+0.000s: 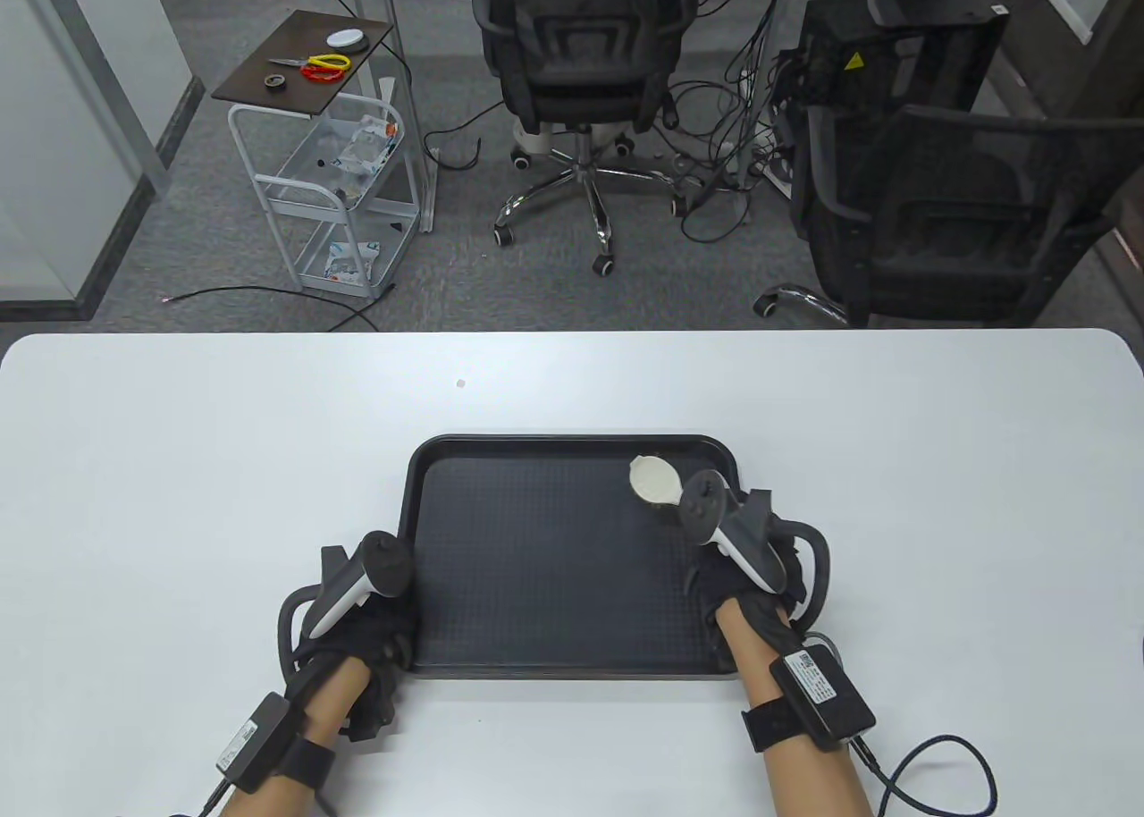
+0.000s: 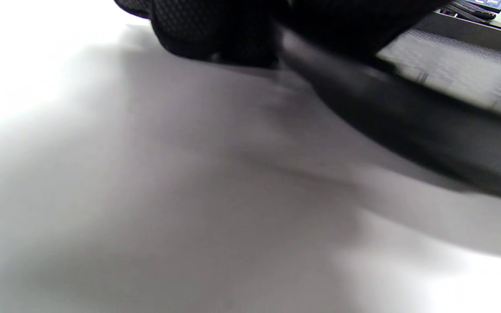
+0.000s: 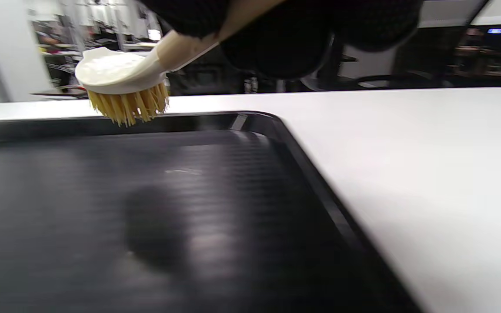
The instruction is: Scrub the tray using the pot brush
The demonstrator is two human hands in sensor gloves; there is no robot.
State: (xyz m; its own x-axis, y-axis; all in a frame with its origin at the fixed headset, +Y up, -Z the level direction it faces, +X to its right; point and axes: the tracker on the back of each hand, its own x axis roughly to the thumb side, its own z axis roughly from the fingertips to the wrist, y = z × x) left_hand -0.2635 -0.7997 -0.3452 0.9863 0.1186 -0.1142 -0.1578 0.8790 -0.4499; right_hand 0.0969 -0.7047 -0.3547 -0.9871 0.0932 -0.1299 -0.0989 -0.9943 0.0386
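A black textured tray lies on the white table near the front edge. My right hand grips the handle of a pot brush, whose cream head is over the tray's far right part. In the right wrist view the brush has yellow bristles pointing down and hangs above the tray floor, not touching it. My left hand holds the tray's near left corner. In the left wrist view the gloved fingers rest on the blurred tray rim.
The white table spreads wide on both sides of the tray. Beyond its far edge stand two black office chairs, a white wire cart and loose cables on the floor.
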